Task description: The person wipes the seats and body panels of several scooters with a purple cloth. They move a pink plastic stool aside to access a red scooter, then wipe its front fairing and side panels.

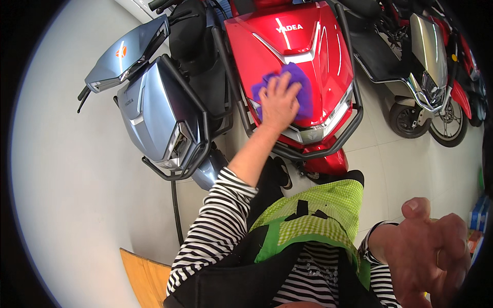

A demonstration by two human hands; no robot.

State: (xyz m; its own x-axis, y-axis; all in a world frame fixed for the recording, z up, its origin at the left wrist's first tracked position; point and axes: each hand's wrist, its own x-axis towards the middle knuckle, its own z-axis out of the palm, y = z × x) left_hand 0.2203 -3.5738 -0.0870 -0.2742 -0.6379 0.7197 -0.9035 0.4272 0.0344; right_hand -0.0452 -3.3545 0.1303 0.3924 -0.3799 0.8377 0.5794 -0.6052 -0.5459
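My left hand (280, 102) presses a purple cloth (303, 95) against the front panel of a red electric scooter (257, 36). The fingers are spread and bent over the bunched cloth, just above the headlight (321, 128). Raised close to the camera at the lower right, my right hand (429, 251) is loosely curled with its fingers apart. Nothing shows in it, and it touches no scooter.
A grey-blue scooter (149, 105) with a black guard bar stands on the left, beside a white wall (61, 138). Right of the red scooter are a black scooter with a pale shield (429, 51) and further bikes. A wooden board (146, 277) is at lower left.
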